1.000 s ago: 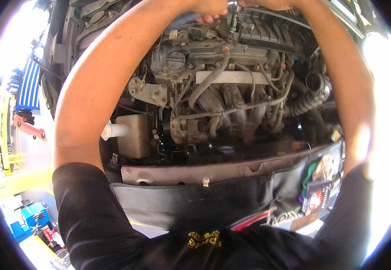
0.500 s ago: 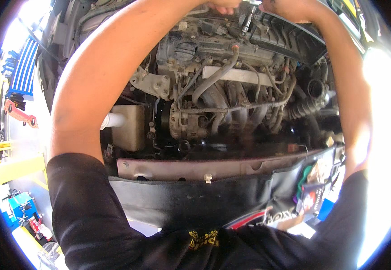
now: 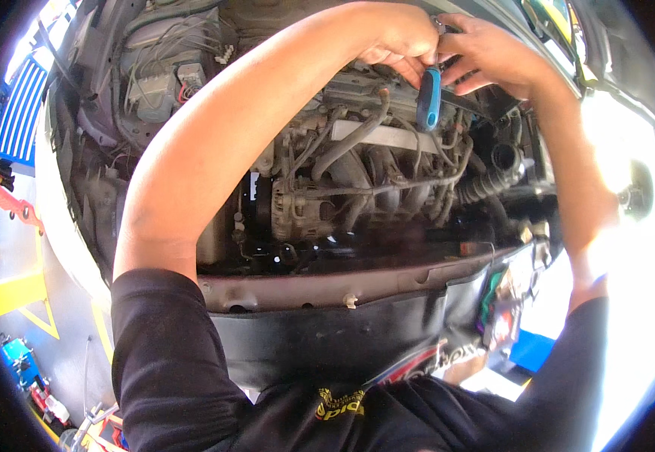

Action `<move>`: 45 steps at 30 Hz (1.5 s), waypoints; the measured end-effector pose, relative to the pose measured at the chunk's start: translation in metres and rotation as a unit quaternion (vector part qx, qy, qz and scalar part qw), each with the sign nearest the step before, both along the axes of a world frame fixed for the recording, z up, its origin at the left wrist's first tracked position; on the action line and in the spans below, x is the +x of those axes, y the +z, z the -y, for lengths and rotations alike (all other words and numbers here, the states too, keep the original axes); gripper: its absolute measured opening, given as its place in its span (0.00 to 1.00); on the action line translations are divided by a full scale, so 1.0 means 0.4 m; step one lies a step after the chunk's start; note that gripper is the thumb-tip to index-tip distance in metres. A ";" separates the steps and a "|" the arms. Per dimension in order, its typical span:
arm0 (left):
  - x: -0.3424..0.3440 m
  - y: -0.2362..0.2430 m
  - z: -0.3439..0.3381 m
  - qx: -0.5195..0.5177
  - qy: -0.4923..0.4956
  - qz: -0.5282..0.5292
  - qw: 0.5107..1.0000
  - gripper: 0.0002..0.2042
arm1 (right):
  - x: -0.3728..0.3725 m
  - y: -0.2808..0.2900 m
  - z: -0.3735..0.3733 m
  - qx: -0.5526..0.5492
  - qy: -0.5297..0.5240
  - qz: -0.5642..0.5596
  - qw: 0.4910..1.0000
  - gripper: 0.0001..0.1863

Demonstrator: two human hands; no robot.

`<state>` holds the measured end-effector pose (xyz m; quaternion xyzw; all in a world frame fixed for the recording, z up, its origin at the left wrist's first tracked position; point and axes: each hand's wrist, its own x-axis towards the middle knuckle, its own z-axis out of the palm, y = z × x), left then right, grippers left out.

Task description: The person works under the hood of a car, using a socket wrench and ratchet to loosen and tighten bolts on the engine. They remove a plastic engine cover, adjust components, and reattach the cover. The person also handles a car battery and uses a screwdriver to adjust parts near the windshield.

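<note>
A ratchet with a blue-and-black handle (image 3: 430,102) points toward me above the rear right of the engine. My left hand (image 3: 406,41) is closed with curled fingers around its head end. My right hand (image 3: 485,56) is beside it, fingers spread and reaching toward the ratchet's head; whether they touch it is hard to see. Both hands cover the ratchet's drive end and whatever lies beneath. Below them is the dusty engine (image 3: 372,169), with a rubber hose (image 3: 361,124) curving across a pale metal strip (image 3: 395,137).
A black cover (image 3: 327,339) drapes over the car's front edge, below a reddish-brown crossmember (image 3: 305,290). A corrugated intake hose (image 3: 485,184) lies at the right of the bay. Wiring and a fuse box (image 3: 154,90) sit at the left. Yellow lift parts (image 3: 18,294) stand on the workshop floor.
My hands have come lower and nearer in the picture. The ratchet's blue handle now shows, pointing toward me; the shiny socket extension seen earlier is hidden. My view has shifted slightly.
</note>
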<state>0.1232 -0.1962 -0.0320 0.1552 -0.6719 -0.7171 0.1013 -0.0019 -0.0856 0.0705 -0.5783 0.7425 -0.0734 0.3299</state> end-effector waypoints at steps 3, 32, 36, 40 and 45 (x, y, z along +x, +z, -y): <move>-0.008 -0.039 0.013 0.083 -0.051 -0.103 0.990 0.13 | -0.033 -0.067 0.032 -0.053 0.062 -0.109 0.991 0.39; -0.065 -0.155 0.063 -0.338 0.273 -0.086 0.897 0.12 | 0.145 -0.054 0.151 0.069 0.127 -0.522 0.841 0.12; -0.071 -0.180 0.082 -0.345 0.282 -0.112 0.888 0.12 | 0.160 -0.040 0.148 0.098 0.166 -0.539 0.820 0.12; -0.095 -0.196 0.092 -0.348 0.286 -0.146 0.881 0.11 | 0.030 -0.039 0.138 0.008 0.226 -0.533 0.816 0.19; -0.101 -0.197 0.095 -0.291 0.270 -0.146 0.906 0.11 | -0.122 -0.054 0.073 -0.181 0.315 -0.441 0.821 0.28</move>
